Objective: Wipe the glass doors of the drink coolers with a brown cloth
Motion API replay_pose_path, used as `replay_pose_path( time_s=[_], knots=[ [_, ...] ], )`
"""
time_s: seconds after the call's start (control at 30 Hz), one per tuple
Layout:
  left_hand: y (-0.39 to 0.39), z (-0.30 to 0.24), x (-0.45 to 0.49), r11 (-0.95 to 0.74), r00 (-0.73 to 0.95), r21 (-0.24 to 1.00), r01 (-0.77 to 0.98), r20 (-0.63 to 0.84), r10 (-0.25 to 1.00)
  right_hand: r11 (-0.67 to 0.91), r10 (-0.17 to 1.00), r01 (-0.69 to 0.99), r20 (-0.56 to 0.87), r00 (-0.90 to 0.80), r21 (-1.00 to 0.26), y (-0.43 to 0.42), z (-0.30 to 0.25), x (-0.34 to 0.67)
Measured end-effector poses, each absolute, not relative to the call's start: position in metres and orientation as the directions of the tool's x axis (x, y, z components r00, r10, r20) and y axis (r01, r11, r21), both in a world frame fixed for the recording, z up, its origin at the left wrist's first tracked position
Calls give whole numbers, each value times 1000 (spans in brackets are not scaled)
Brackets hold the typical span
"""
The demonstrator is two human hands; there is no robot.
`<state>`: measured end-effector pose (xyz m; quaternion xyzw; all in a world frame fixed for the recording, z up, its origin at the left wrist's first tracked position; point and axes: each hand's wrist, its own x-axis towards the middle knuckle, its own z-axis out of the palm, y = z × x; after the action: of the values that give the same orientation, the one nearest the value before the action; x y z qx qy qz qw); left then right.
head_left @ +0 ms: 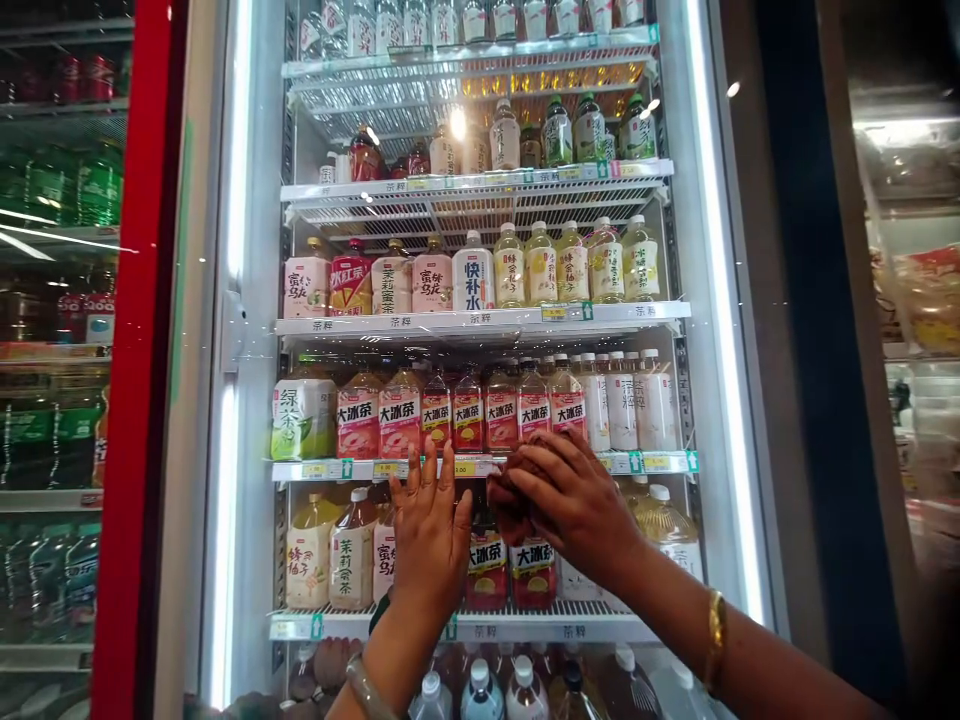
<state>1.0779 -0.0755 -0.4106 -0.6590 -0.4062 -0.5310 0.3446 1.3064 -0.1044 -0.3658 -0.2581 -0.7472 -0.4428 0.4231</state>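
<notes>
My left hand [431, 540] lies flat with its fingers stretched out, seemingly against the glass door of a drinks fridge. Bunched under my right hand [581, 500] is a dark reddish-brown cloth [510, 500], held at the glass just right of the left hand. Its fingers curl over the cloth and hide part of it. Behind the glass, red iced-tea bottles [532, 410] stand on the shelf at fingertip height. More bottles [487, 570] show between my two wrists on the shelf below.
Shelves of drinks rise above, with a row of yellow-labelled bottles [570, 265] and clear bottles [416, 25] at the top. A lit door frame [229, 330] with a handle runs down the left. Past a red panel [139, 400] stands another fridge. Packaged goods [934, 300] appear at right.
</notes>
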Motion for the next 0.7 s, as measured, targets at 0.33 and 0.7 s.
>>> replay_pose_path(
  time_s=[0.33,0.7],
  knots=[
    [-63,-406,1067,-362,100,-37,932,983,156,486,-65,691,810,-582,535,-99,-355,1265],
    [-71,-391,1052,-368,95,-28,929,981,167,502,6,775,895,-446,383,-99,-313,1258]
  ],
)
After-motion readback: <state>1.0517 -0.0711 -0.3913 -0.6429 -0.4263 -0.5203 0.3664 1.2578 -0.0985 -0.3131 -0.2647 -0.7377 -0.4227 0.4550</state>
